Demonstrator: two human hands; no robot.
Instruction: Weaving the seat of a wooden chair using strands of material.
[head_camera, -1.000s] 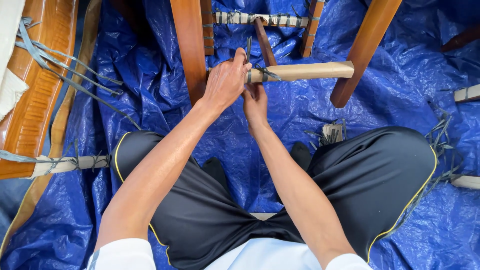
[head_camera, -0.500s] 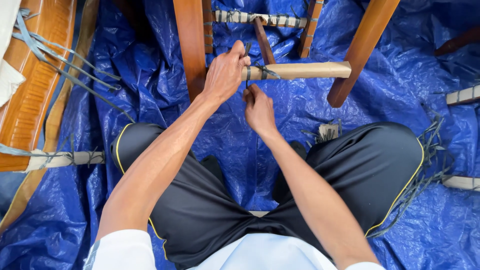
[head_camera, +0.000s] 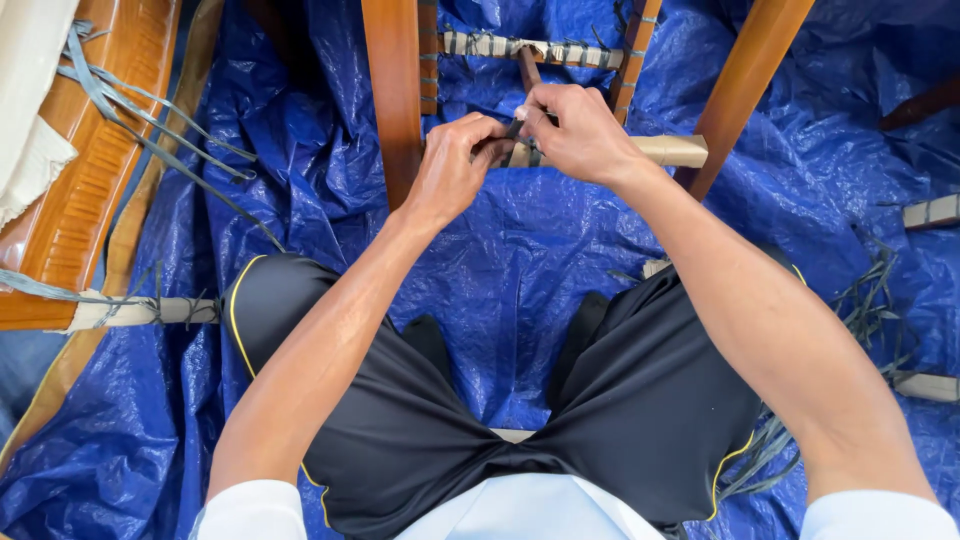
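Cane strip (head_camera: 521, 140), dark and narrow, is sitting pinched between both hands right at the pale wrapped rung (head_camera: 668, 151) of a wooden chair frame, near the top middle of the head view. Left hand (head_camera: 455, 165) is curling closed around the strip where it meets the rung, seemingly bracing the turns already laid so they stay tight. Right hand (head_camera: 575, 130) is closing its fingertips on the strip from above, knuckles up, apparently guiding it around the rung. Both hands are working touching each other, which is keeping the strip short and taut between them. The rung is running between two reddish wooden legs (head_camera: 393, 90), with another wrapped crosspiece (head_camera: 490, 45) just beyond. The person is sitting with knees spread so the frame is lying within easy reach, on a crinkled blue tarp (head_camera: 300, 150) that is catching loose strands (head_camera: 870, 300).
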